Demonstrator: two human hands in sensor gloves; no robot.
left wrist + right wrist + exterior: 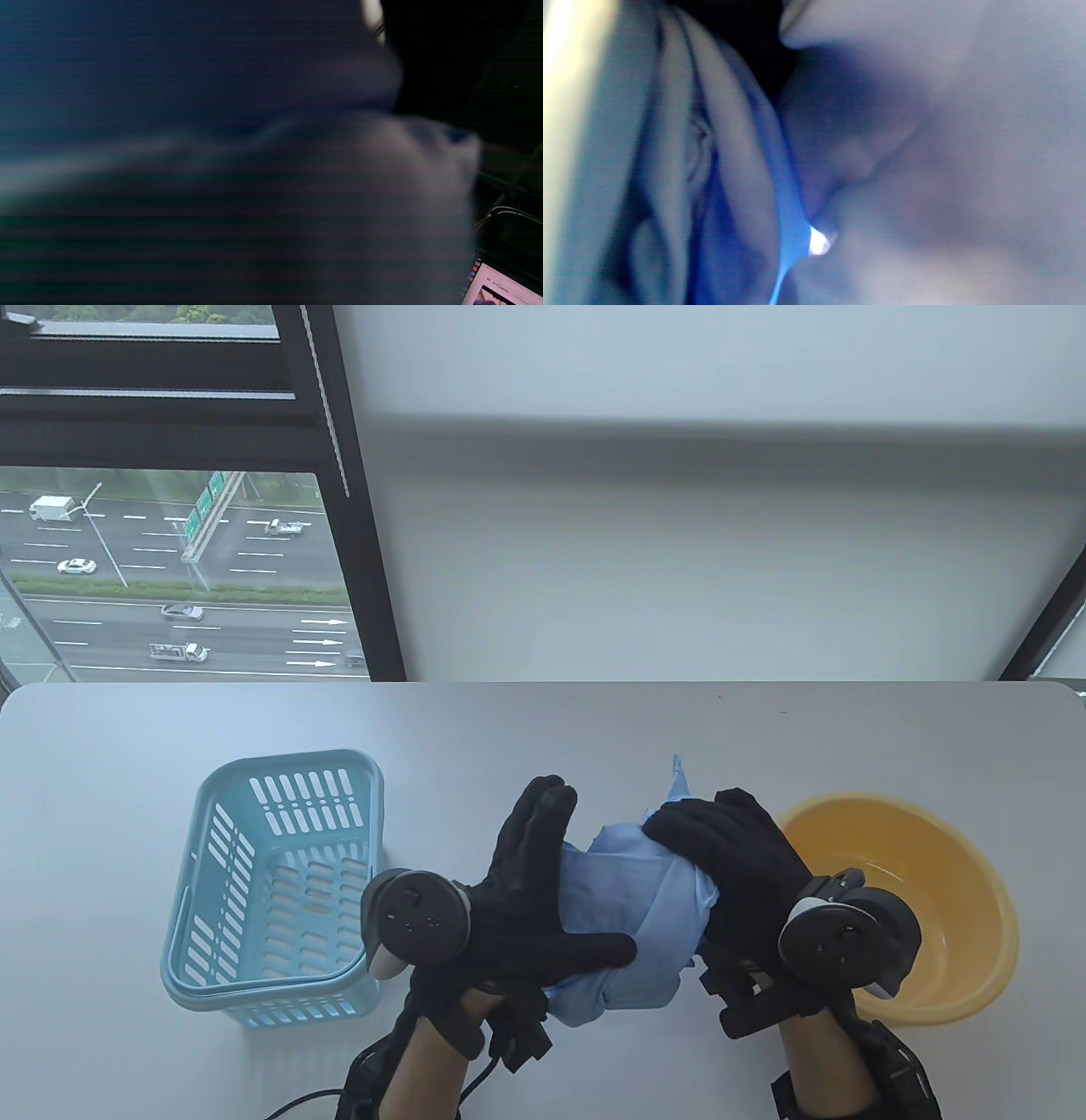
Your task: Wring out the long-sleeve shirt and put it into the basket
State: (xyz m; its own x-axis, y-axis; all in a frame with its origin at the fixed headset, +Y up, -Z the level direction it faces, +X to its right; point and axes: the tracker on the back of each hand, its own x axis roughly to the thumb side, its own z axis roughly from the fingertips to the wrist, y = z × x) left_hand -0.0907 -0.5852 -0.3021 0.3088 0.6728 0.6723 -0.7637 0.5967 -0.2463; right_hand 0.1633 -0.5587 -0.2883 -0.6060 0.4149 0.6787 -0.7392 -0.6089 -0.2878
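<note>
The light-blue long-sleeve shirt is bunched into a bundle held just above the table, between the basket and the basin. My left hand cups its left side, with the fingers stretched up along the cloth and the thumb laid across its lower front. My right hand curls over the top right of the bundle and grips it. A pointed bit of fabric sticks up behind the right hand. The pale-blue slotted basket stands empty at the left. Both wrist views show only blurred blue cloth up close.
A yellow basin sits right of the hands, close to the right wrist. The white table ends at a wall and window behind. A cable trails from the left wrist at the near edge. A lit screen shows in the left wrist view's corner.
</note>
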